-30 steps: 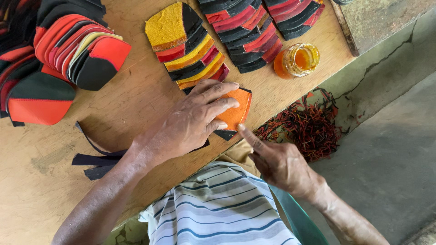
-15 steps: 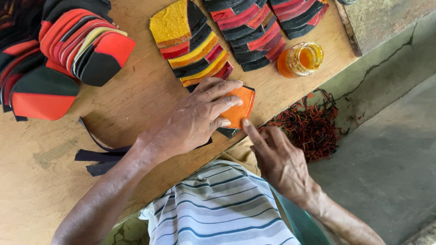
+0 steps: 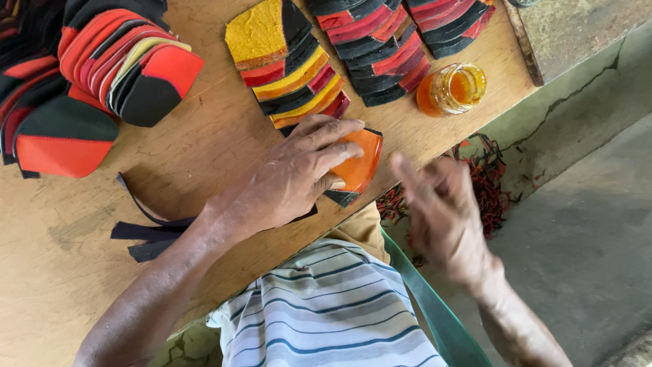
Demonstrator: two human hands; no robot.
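Right hand (image 3: pixel 445 207) has lifted off; left hand (image 3: pixel 299 173) presses the orange piece (image 3: pixel 356 163).

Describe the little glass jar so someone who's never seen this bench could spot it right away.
Start at the wooden workbench and follow its near edge to the right-hand corner. There, below the fanned red-and-black pieces, sits the glass jar. It's the only clear, round container, open-topped and holding orange liquid.

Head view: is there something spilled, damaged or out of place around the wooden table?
One thing stands out: a heap of red and dark scraps lies on the concrete floor beside the wooden table, below the open glass jar. The jar stands upright near the table edge, with no spill visible.
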